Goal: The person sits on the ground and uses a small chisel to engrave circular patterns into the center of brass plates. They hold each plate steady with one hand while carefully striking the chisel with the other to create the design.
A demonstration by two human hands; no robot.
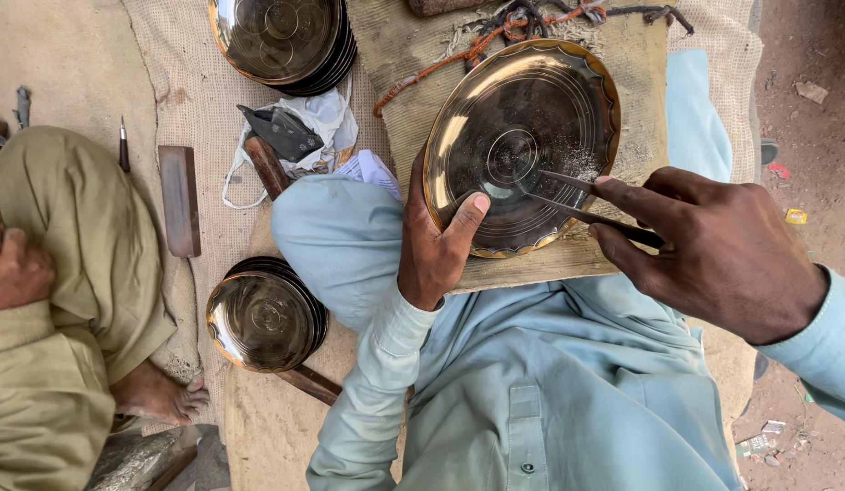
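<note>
Brass plate (518,145), tilted on burlap pad (623,55) over the lap, is steadied at its lower-L rim by left hand (436,245); thin dark tool (582,205), pinched in right hand (714,245), lies w/ long axis running L toward plate centre.

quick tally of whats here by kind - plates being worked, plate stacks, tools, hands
brass plate being worked: 1, steadied by the left hand
plate stacks: 2
thin metal tool: 1, in the right hand
flat sharpening stone: 1
wearer's hands: 2
Total: 7
</note>
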